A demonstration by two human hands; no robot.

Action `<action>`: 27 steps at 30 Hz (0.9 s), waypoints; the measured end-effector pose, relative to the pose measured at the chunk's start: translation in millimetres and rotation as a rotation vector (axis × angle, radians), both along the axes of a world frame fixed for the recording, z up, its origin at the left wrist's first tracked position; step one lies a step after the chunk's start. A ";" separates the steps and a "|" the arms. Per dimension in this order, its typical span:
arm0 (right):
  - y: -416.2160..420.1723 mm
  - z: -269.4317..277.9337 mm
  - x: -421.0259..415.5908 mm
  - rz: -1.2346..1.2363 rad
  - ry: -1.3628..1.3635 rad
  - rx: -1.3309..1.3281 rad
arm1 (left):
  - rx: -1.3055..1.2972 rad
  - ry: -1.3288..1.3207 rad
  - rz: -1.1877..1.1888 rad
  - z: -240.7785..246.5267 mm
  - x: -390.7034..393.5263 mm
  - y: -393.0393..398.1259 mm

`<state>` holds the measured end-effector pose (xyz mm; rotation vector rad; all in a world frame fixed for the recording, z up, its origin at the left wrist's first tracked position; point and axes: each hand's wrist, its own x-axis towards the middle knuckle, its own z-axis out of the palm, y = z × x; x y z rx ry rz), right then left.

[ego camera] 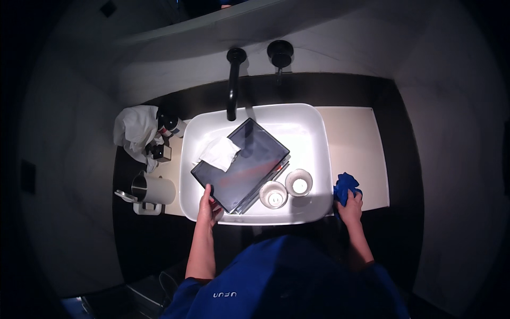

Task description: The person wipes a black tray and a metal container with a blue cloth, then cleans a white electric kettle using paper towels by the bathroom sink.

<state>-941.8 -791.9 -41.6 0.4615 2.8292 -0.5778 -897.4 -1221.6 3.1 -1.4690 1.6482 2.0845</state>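
Observation:
A white washbasin [324, 167] lies before me. A dark flat rectangular box or tray [251, 171] sits slantwise in it, with a crumpled white tissue or cloth [220, 153] on its left part. My left hand [208, 207] holds the box's lower left edge, fingers partly hidden beneath it. Two clear drinking glasses [273, 195] [299, 183] stand side by side in the basin, right of the box. My right hand [351, 205] grips a bunched blue cloth [346, 187] on the cream counter mat [356, 147], just right of the basin.
A black wall spout [232, 91] reaches over the basin, beside a black tap handle [280, 54]. At left are a white kettle [157, 190] with its lid up, dark bottles [171, 123], a small dark box [162, 152] and a crumpled white bag or cloth [137, 127].

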 end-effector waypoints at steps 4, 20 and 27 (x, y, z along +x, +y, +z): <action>-4.9 22.1 -3.1 -0.009 -0.143 0.007 | 0.154 0.042 -0.054 0.5 -7.9 5.6; -123.6 111.8 -89.8 0.422 0.353 -0.378 | 0.109 0.391 0.173 22.0 -9.9 17.0; -137.7 115.0 -92.2 0.428 0.301 -0.517 | 0.289 0.501 0.308 54.8 23.0 6.6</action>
